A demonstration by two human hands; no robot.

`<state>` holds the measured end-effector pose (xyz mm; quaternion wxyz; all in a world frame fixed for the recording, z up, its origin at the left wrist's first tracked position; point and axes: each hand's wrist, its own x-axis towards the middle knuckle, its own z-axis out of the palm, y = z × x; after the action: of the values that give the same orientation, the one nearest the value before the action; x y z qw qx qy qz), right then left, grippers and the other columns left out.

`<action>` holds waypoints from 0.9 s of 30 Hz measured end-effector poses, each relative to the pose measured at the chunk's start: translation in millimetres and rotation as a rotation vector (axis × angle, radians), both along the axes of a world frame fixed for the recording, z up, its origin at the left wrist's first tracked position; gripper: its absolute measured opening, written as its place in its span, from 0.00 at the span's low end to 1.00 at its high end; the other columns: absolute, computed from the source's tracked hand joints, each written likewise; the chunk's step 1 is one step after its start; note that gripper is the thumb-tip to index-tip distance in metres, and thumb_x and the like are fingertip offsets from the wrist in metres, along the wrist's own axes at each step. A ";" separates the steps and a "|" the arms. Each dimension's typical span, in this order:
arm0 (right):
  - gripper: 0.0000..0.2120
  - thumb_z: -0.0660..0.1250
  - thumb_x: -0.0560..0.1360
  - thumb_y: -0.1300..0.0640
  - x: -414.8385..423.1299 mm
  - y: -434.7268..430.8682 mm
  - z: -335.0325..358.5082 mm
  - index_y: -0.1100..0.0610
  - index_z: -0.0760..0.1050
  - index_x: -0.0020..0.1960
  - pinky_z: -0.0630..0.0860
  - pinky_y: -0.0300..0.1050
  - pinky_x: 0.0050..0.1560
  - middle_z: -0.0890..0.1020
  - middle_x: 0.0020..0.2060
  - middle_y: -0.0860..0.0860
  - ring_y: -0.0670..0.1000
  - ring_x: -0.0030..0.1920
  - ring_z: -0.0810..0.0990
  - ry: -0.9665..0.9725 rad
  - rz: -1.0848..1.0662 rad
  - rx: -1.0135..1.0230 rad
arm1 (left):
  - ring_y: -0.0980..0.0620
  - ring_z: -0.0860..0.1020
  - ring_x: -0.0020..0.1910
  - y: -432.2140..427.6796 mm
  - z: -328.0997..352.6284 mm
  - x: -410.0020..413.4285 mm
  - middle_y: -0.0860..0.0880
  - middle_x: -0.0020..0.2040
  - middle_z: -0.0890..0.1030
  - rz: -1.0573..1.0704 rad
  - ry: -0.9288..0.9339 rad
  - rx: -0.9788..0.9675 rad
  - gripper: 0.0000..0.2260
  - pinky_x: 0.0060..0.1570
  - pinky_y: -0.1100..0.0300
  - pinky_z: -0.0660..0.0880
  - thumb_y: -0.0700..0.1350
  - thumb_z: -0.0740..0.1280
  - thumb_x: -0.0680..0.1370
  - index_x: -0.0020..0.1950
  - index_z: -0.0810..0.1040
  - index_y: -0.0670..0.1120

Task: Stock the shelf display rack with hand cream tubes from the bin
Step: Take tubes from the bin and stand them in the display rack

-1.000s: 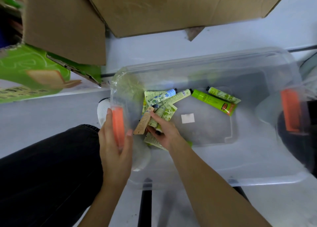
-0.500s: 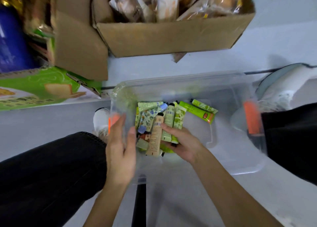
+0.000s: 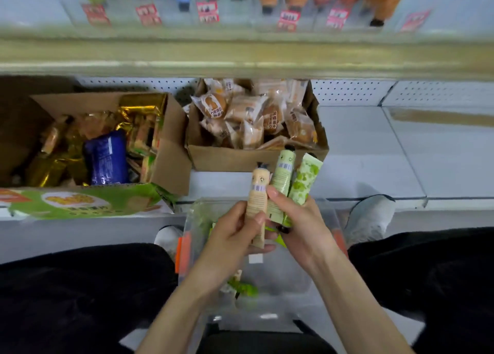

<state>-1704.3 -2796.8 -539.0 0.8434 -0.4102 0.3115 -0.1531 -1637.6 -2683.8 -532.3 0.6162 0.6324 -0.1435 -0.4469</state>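
Room: shop shelf (image 3: 374, 145) with two snack boxes (image 3: 240, 162); rack (image 3: 240, 11) of tubes above, blurred.
Bin (image 3: 280, 281): on the floor (image 3: 53, 236), below both hands.
Left hand (image 3: 235, 236): thumb and fingers curled round a beige tube (image 3: 258, 193), cap up.
Right hand (image 3: 302, 228): fingers clamped on two green tubes (image 3: 284, 174), above the bin.

Pale grey metal shelf (image 3: 374, 150) ran low across scene, faint glare on right part. White perforated back panel (image 3: 347, 91) stood behind. Tan shelf edge (image 3: 240, 57) crossed above, blurred. Two open cardboard boxes sat on shelf: left box (image 3: 171, 166) held gold and blue packets, right box (image 3: 240, 161) wrapped buns. Green carton (image 3: 80, 201) lay before left box. Floor (image 3: 66, 236) was pale grey.
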 end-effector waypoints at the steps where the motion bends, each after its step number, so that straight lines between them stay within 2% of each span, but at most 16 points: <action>1: 0.16 0.72 0.66 0.55 1.0 -0.9 12.3 0.62 0.79 0.51 0.78 0.44 0.35 0.83 0.41 0.58 0.55 0.39 0.82 -0.012 0.006 -0.011 | 0.51 0.83 0.42 -1.5 9.6 2.3 0.44 0.45 0.82 0.013 -0.015 -0.025 0.08 0.42 0.56 0.82 0.39 0.60 0.80 0.57 0.75 0.41; 4: 0.16 0.72 0.68 0.53 4.0 -2.7 45.0 0.61 0.80 0.51 0.77 0.46 0.38 0.83 0.42 0.58 0.52 0.38 0.82 -0.034 0.037 -0.099 | 0.50 0.84 0.41 -4.2 36.2 8.7 0.47 0.40 0.83 0.055 -0.042 -0.091 0.06 0.40 0.57 0.81 0.38 0.61 0.79 0.53 0.76 0.43; 6: 0.14 0.73 0.68 0.53 5.3 -3.4 62.0 0.58 0.81 0.52 0.78 0.52 0.48 0.84 0.46 0.57 0.55 0.45 0.83 -0.042 0.045 -0.168 | 0.50 0.84 0.41 -4.8 51.4 12.8 0.47 0.39 0.83 0.074 -0.066 -0.127 0.07 0.38 0.56 0.81 0.38 0.63 0.78 0.52 0.78 0.45; 9: 0.14 0.71 0.68 0.53 8.4 -1.8 84.3 0.55 0.81 0.52 0.78 0.50 0.53 0.85 0.49 0.55 0.55 0.51 0.83 -0.079 0.044 -0.225 | 0.50 0.84 0.41 -4.3 71.0 19.3 0.47 0.41 0.84 0.076 -0.103 -0.166 0.08 0.36 0.58 0.80 0.37 0.64 0.77 0.53 0.78 0.46; 13: 0.11 0.69 0.68 0.53 17.2 0.5 109.6 0.51 0.82 0.50 0.79 0.43 0.50 0.85 0.49 0.53 0.52 0.50 0.83 -0.133 0.075 -0.256 | 0.54 0.82 0.40 -4.4 94.1 27.5 0.48 0.43 0.84 0.091 -0.177 -0.188 0.09 0.37 0.61 0.79 0.38 0.66 0.76 0.55 0.79 0.47; 17: 0.15 0.67 0.69 0.54 28.5 0.1 129.1 0.54 0.79 0.56 0.78 0.48 0.53 0.84 0.52 0.55 0.55 0.54 0.82 -0.187 0.137 -0.292 | 0.58 0.82 0.43 -5.3 112.4 38.4 0.52 0.45 0.85 0.068 -0.276 -0.180 0.10 0.47 0.59 0.80 0.39 0.67 0.75 0.53 0.78 0.52; 19: 0.16 0.67 0.70 0.54 33.0 -0.3 136.4 0.57 0.78 0.57 0.80 0.45 0.45 0.84 0.52 0.56 0.55 0.51 0.83 -0.208 0.171 -0.296 | 0.58 0.82 0.43 -4.2 118.0 43.8 0.53 0.46 0.85 0.062 -0.282 -0.189 0.10 0.48 0.57 0.80 0.38 0.67 0.75 0.54 0.79 0.50; 22: 0.19 0.66 0.72 0.52 40.9 -0.2 146.2 0.60 0.77 0.60 0.76 0.38 0.33 0.84 0.50 0.58 0.51 0.42 0.83 -0.188 0.173 -0.298 | 0.56 0.83 0.41 0.5 124.1 54.7 0.52 0.44 0.85 0.088 -0.279 -0.203 0.08 0.44 0.61 0.80 0.40 0.68 0.74 0.52 0.81 0.49; 24: 0.20 0.66 0.71 0.49 47.0 0.1 151.1 0.58 0.78 0.60 0.75 0.37 0.34 0.84 0.51 0.56 0.51 0.44 0.82 -0.157 0.188 -0.332 | 0.53 0.83 0.41 2.5 127.0 62.6 0.50 0.43 0.86 0.127 -0.273 -0.205 0.07 0.43 0.61 0.80 0.40 0.69 0.73 0.49 0.82 0.50; 27: 0.17 0.66 0.71 0.48 56.7 3.5 157.0 0.54 0.80 0.57 0.77 0.37 0.37 0.84 0.51 0.54 0.50 0.47 0.82 -0.142 0.218 -0.352 | 0.56 0.83 0.43 3.6 129.2 70.9 0.54 0.44 0.85 0.163 -0.258 -0.208 0.09 0.45 0.59 0.81 0.40 0.69 0.74 0.50 0.81 0.52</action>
<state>-1647.6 -2793.3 -382.0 0.7901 -0.5706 0.1735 -0.1415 -1566.7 -2680.1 -403.2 0.6890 0.6270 -0.2148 -0.2933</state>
